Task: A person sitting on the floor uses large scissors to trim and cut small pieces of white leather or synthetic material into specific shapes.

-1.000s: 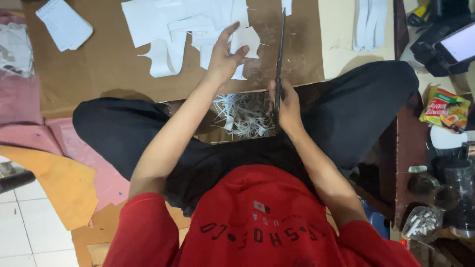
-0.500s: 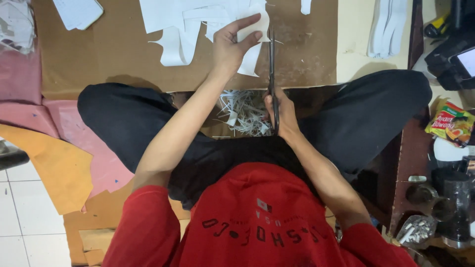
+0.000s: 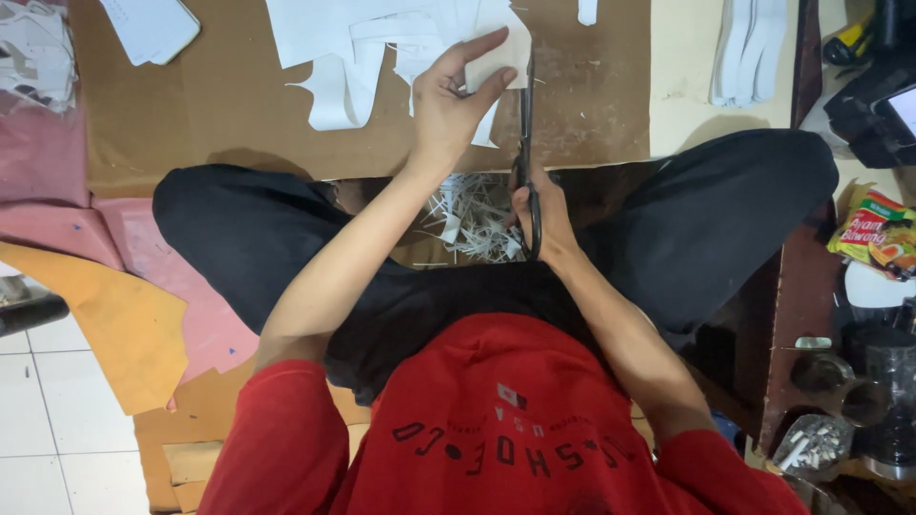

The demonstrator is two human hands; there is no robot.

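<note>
Fingers [image 3: 477, 91] of the left hand [image 3: 448, 110] pinch a pale cut-out piece [image 3: 501, 52]; the right hand [image 3: 539, 215] is clenched on black scissors [image 3: 528, 143].

Above the brown cardboard sheet [image 3: 191, 105] and the white paper shapes [image 3: 334, 57], the blades meet the piece's right edge; best to keep it taut and turn the piece, letting trimmings join the scrap pile [image 3: 472, 215].
</note>
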